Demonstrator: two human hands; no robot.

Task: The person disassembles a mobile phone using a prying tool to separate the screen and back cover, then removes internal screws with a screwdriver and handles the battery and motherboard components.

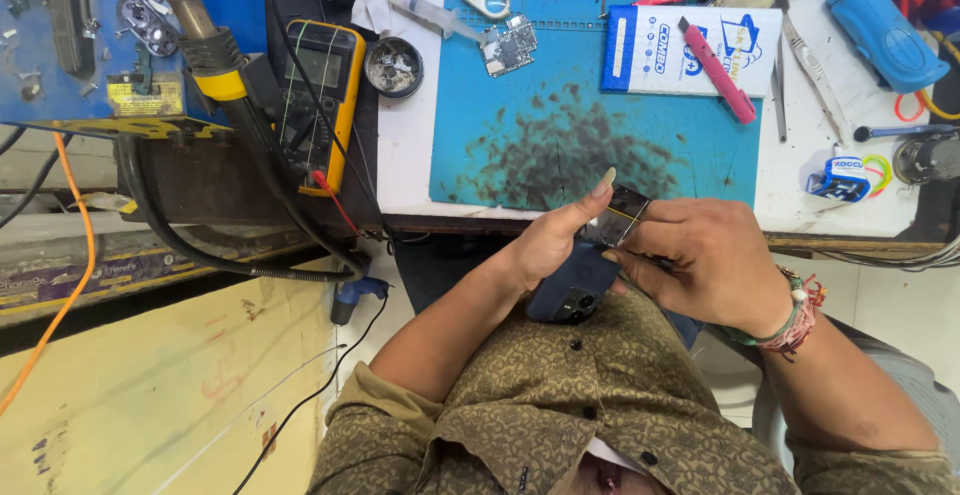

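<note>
fingers [640,255] of both hands around dark phone [572,285]

The bench [410,145] is white and carries a blue work mat [520,105], stained dark in its middle, just beyond the left hand [555,240] and right hand [705,260]. On the mat, further from the hands, lie a small circuit board [510,47], a syringe [425,10] and a white-and-blue packet [690,50] with a pink knife [718,70] across it. Left of the mat sit a round metal tin [393,65] and a yellow multimeter [320,105]. Out past the right hand lie tweezers [810,65], a blue cylindrical tool [885,30] and a small roll of tape [835,180] near the bench edge.
</note>
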